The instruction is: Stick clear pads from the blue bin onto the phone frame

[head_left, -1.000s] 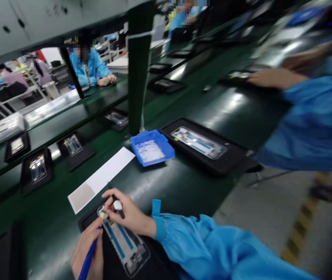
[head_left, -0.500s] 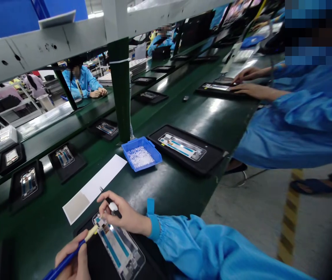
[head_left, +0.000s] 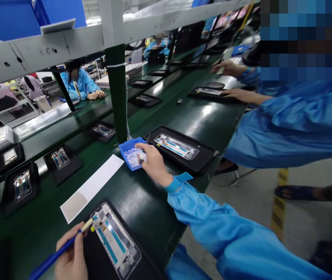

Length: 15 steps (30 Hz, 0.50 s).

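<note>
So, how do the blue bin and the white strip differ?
The blue bin has raised walls; the white strip is flat and narrow. The bin holds small white pieces; the strip bears a beige patch at one end. The right hand is at the bin, none at the strip. Both rest on the green bench.

"Where's the right hand (head_left: 154,163) gone?"

"Off the phone (head_left: 116,243), over to the blue bin (head_left: 133,142). Its fingers are now above the white bits (head_left: 131,156), and the phone's top end is uncovered."

"And the left hand (head_left: 71,249)?"

"Drawn back from the phone's edge since the first picture, so the tip of its blue stick (head_left: 58,251) shows."

"The neighbour?"

"One hand (head_left: 231,69) has lifted away from that black tray (head_left: 205,97)."
</note>
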Each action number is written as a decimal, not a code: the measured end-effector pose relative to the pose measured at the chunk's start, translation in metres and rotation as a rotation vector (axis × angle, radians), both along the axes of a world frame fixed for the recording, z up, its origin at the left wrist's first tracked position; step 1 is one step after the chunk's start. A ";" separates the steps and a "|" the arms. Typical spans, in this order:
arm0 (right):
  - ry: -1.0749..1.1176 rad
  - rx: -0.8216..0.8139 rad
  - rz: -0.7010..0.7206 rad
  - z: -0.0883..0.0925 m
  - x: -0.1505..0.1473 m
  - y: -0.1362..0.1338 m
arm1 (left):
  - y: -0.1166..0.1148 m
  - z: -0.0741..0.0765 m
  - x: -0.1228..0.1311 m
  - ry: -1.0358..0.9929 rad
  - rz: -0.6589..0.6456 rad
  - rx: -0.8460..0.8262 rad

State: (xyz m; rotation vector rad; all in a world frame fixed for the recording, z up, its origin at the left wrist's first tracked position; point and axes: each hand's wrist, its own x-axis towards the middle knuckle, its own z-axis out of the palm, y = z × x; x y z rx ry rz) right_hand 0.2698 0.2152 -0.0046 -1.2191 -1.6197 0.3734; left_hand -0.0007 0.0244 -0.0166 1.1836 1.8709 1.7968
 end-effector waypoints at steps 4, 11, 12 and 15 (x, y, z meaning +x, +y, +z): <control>-0.044 -0.048 0.405 -0.013 -0.056 -0.049 | 0.001 0.004 -0.009 -0.148 -0.072 -0.156; -0.172 -0.027 0.712 -0.040 -0.099 -0.081 | -0.003 0.005 -0.004 -0.174 -0.112 -0.218; -0.189 -0.008 0.682 -0.043 -0.099 -0.082 | -0.004 0.004 -0.004 -0.162 -0.110 -0.226; -0.243 0.035 0.594 -0.049 -0.096 -0.082 | -0.006 0.002 -0.004 -0.119 -0.104 -0.245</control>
